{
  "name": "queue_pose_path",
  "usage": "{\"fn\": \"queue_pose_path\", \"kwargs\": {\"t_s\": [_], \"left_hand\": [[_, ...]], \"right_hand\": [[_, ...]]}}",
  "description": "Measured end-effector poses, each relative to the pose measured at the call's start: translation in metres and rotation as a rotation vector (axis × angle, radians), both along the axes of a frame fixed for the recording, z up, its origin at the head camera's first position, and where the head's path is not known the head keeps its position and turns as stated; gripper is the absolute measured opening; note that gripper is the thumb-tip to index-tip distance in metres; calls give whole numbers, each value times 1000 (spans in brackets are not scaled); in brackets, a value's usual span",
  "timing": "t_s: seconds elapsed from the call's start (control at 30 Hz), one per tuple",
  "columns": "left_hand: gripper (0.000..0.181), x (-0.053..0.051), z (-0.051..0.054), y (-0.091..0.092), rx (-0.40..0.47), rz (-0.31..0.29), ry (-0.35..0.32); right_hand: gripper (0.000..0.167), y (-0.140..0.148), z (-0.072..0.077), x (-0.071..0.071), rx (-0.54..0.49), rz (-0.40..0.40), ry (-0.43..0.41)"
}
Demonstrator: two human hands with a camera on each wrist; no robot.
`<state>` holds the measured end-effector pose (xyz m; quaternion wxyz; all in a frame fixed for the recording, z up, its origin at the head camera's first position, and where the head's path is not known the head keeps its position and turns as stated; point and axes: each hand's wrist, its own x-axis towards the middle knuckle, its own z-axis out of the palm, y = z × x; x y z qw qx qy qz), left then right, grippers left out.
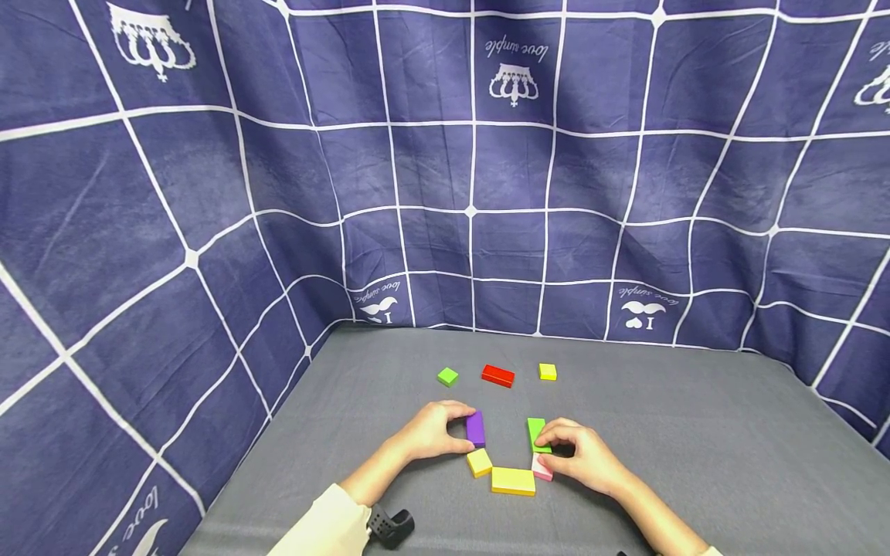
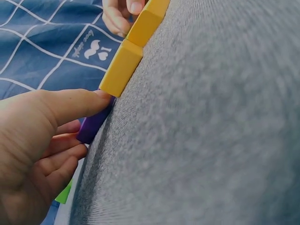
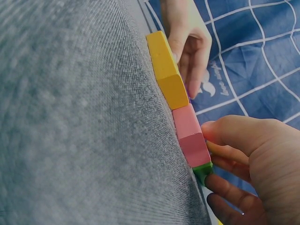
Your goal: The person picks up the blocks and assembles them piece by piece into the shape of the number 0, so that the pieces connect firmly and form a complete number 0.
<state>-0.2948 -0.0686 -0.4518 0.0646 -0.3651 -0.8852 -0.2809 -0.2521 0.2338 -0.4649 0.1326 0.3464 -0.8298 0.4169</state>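
My left hand (image 1: 433,432) holds a purple block (image 1: 476,431) lengthwise, thumb at its near end and fingers at its far end. Just nearer lies a small yellow block (image 1: 479,463), close to the purple one. A longer yellow block (image 1: 513,480) lies between it and a pink block (image 1: 542,471). Beyond the pink block is a long green block (image 1: 535,432). My right hand (image 1: 582,461) has its thumb against the pink block (image 3: 192,133) and its curled fingers at the green block (image 3: 203,172); part of the green block is hidden by the fingers.
Farther back on the grey cloth-covered table (image 1: 681,432) lie a small green block (image 1: 448,377), a red block (image 1: 497,376) and a small yellow block (image 1: 548,372). A blue checked curtain (image 1: 514,170) rises behind the table and along its left side.
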Motion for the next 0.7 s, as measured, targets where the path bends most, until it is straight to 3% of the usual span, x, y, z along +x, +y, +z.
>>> {"fn": "queue_pose_path", "kwargs": {"t_s": [0.7], "left_hand": [[55, 2, 3, -2, -41, -47, -36]], "right_hand": [[19, 1, -2, -2, 11, -2, 22]]}}
